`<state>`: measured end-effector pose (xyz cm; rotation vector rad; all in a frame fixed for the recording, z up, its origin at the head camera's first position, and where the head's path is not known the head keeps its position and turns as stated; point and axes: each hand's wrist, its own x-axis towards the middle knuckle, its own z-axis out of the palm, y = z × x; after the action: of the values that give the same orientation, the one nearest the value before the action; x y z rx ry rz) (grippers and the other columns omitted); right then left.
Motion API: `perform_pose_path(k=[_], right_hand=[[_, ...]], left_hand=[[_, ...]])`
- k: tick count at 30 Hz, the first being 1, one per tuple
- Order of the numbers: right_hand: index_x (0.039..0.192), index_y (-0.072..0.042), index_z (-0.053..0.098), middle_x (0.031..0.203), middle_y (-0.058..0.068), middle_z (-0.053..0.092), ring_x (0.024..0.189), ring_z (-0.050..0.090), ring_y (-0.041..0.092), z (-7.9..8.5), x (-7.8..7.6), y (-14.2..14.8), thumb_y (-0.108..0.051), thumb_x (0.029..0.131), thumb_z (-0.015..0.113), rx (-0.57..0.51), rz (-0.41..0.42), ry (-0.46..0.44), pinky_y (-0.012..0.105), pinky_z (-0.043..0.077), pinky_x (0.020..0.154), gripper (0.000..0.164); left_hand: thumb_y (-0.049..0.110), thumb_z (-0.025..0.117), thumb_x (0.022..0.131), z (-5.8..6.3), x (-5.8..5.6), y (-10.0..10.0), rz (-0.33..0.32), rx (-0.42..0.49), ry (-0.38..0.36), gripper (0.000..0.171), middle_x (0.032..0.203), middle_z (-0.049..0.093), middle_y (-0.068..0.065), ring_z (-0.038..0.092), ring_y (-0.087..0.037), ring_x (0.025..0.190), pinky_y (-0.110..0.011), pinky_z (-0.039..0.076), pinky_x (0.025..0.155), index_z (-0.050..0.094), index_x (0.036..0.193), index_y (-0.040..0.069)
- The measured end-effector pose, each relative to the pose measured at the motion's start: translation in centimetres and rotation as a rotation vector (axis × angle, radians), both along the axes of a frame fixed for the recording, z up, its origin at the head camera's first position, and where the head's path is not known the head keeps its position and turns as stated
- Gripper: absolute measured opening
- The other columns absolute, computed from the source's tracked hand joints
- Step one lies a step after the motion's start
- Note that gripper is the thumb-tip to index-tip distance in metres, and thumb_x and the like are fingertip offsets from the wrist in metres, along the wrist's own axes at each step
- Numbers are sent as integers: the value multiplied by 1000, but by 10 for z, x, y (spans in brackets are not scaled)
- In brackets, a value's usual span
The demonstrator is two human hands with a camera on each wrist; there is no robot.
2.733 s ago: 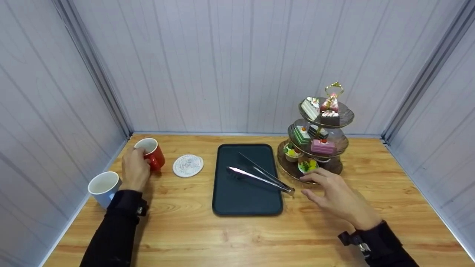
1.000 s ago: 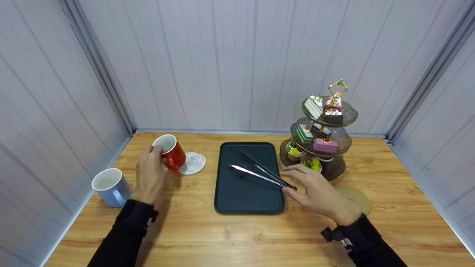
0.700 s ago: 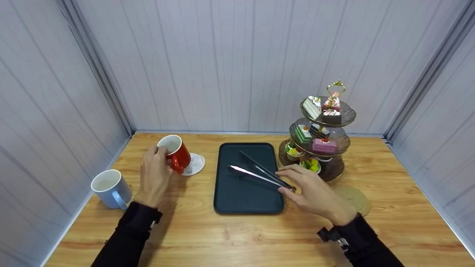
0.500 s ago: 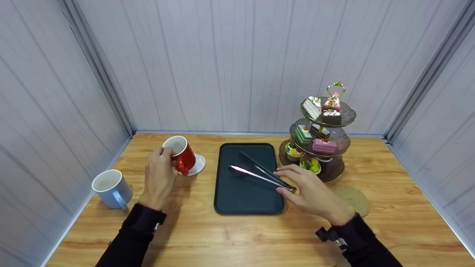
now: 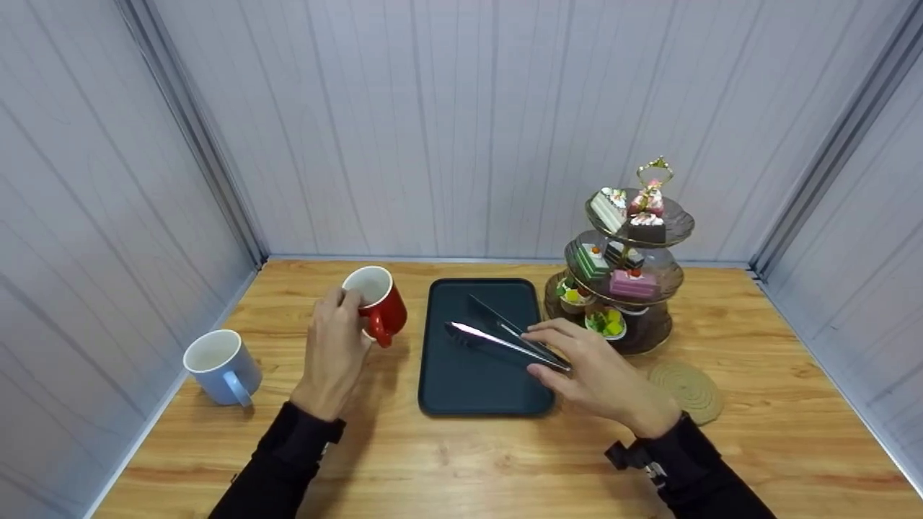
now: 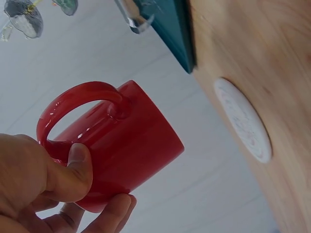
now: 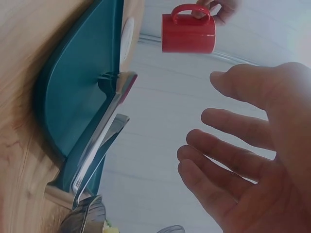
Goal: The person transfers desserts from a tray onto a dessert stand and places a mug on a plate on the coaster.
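My left hand (image 5: 335, 346) grips a red mug (image 5: 388, 313) near its rim and handle, thumb on its side in the left wrist view. The mug is held in the air, clear of the white round coaster (image 6: 243, 121), which it mostly covers in the head view. My right hand (image 5: 595, 375) hovers with spread fingers over the hinge end of metal tongs (image 5: 497, 343). In the right wrist view its fingers (image 7: 218, 150) are apart from the tongs and hold nothing. The tongs lie spread across a dark green tray (image 5: 483, 396), their hinge end over its right edge.
A light blue mug (image 5: 229, 375) stands at the left. At the right back is a three-tier stand (image 5: 652, 335) bearing several small cakes and fruit cups. A tan woven coaster (image 5: 689, 389) lies right of my right hand. Walls close in the back and sides.
My left hand has lifted the red mug from the left back and carried it right, past the white coaster toward the tray. My right hand has moved left, from beside the stand to over the tongs.
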<state>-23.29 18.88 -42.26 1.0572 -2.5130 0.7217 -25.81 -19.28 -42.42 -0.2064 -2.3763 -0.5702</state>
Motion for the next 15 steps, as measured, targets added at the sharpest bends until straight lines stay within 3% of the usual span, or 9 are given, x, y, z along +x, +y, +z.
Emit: perform_pose_path(k=[15], right_hand=[[139,-20,69,140,-2,67,130,65,15,4,3,-18,-34,102,74,-5,10,-21,41,57,107,40]], left_hand=[[-24,75,70,4,9,27,-41,-27,64,36,100,66,-21,64,-42,88,-51,61,82,70,100,-4]])
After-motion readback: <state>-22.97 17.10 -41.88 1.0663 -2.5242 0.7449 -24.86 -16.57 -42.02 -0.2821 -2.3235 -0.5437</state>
